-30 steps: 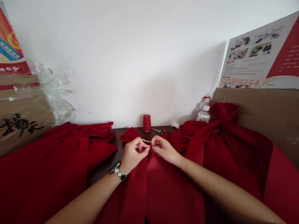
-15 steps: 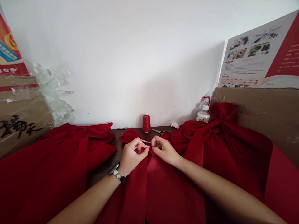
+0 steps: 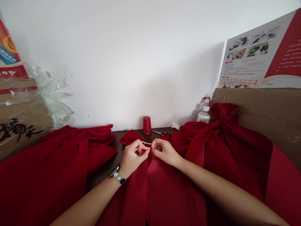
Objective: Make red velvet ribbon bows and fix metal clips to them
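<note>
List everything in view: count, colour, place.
Wall: one, white, back
Table: one, dark, under cloths
Cloths: at least three, red, left, middle and right
Strip: one, white, near top of middle cloth
Spool: one, red, back of table
Needles: several, too fine for colour, top of spool
Scissors: one, grey and black, right of spool
Wad: one, white, right of scissors
Slim item: one, silvery, left of spool
Bottle: one, clear, white cap, back right
Plastic: uncounted, clear, left and behind bottle
Cardboard: two, brown, both sides
Sheets: two, multicoloured, above cardboard
Watch: one, dark, left wrist
Bracelet: one, silver-black, same wrist
Forearms: two, bare, bottom
Left hand: one, bare, at middle cloth
Right hand: one, bare, beside it
</note>
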### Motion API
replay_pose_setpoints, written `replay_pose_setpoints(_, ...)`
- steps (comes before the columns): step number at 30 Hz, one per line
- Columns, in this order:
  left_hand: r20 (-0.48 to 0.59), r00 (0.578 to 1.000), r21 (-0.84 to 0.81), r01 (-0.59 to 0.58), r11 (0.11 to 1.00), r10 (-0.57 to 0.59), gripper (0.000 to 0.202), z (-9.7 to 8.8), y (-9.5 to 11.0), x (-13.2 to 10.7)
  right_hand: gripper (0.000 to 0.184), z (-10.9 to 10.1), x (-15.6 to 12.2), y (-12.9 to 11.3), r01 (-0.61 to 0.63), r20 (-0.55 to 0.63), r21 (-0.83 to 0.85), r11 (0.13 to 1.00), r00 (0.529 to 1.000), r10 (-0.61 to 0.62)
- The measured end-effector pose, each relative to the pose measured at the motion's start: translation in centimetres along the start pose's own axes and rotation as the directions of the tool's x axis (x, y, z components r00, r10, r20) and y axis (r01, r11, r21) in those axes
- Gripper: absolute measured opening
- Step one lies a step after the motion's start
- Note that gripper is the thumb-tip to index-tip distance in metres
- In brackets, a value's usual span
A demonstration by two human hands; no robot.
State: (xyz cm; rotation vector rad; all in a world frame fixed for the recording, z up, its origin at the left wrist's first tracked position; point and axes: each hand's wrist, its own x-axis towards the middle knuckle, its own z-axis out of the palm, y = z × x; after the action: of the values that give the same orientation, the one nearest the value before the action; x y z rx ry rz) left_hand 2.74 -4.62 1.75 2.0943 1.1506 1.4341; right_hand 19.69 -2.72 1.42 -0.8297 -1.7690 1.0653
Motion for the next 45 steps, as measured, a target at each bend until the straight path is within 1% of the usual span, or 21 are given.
replay_pose_setpoints(7,0.003,1.0,0.016,0.005,1.0,-0.005,0.033,-0.08,0.18,0.04,0.006,-0.01,0.07,0.08,-0.006,-0.001,0.019,1.0,1.0,0.006)
replay_pose_setpoints(14,0.006,1.0,0.004,0.022,1.0,-0.022,0.033,-0.06,0.2,0.03,0.008,0.0,0.13,0.38,-0.038,0.017,0.054,0.998,0.999,0.037)
replay_pose_setpoints(18,0.001,1.0,0.029,0.013,1.0,-0.013,0.034,-0.07,0.4,0.03,0.008,-0.04,0.19,0.33,-0.051,0.01,0.066,0.997,0.999,0.051)
replay_pose_setpoints(22,-0.003,1.0,0.035,0.014,0.999,-0.014,0.033,-0.09,0.46,0.08,0.009,-0.03,0.22,0.14,-0.078,0.006,0.089,0.993,0.997,0.077)
replay_pose_setpoints(27,-0.005,1.0,0.051,0.008,0.999,-0.008,0.034,-0.05,0.28,0.09,0.009,-0.02,0.18,0.0,-0.104,0.01,0.076,0.992,0.995,0.104)
replay_pose_setpoints(33,0.008,1.0,0.029,0.007,1.0,-0.007,0.034,0.01,0.22,0.05,0.011,-0.11,0.13,-0.16,-0.139,0.006,0.085,0.987,0.99,0.139)
replay_pose_setpoints(36,0.012,1.0,0.018,0.025,1.0,-0.025,0.034,0.01,0.4,0.03,0.012,-0.16,0.11,-0.04,-0.153,0.001,0.096,0.984,0.988,0.154)
replay_pose_setpoints(40,0.029,0.998,-0.006,0.053,0.999,-0.053,0.034,0.0,0.51,0.02,0.014,-0.22,0.07,0.14,-0.173,0.014,0.121,0.977,0.985,0.173)
replay_pose_setpoints(45,0.017,0.999,0.003,0.046,0.999,-0.046,0.033,0.01,0.32,0.04,0.017,-0.15,-0.02,-0.27,-0.234,0.016,0.182,0.955,0.972,0.235)
